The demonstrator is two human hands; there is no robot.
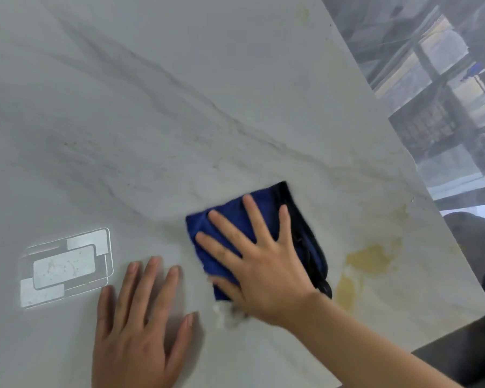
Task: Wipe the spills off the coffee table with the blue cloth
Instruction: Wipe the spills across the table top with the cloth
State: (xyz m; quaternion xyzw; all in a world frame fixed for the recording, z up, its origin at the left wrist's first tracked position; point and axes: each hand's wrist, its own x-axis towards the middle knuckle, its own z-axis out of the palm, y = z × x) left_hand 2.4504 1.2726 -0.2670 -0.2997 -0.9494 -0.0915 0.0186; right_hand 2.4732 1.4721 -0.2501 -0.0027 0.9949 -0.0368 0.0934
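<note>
Head view: folded, black-edged blue cloth under flat, spread right hand, grip wide.

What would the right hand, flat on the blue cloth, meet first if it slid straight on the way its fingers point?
Probably nothing: beyond the right hand and blue cloth, only bare marble-patterned coffee table shows. The yellowish spill lies off to its right.

The cloth is lying on the table, with the right hand resting flat on top of it. The left hand is lying flat on the table left of the cloth, apart from it. A spill is sitting right of the cloth, near the table's edge.
</note>
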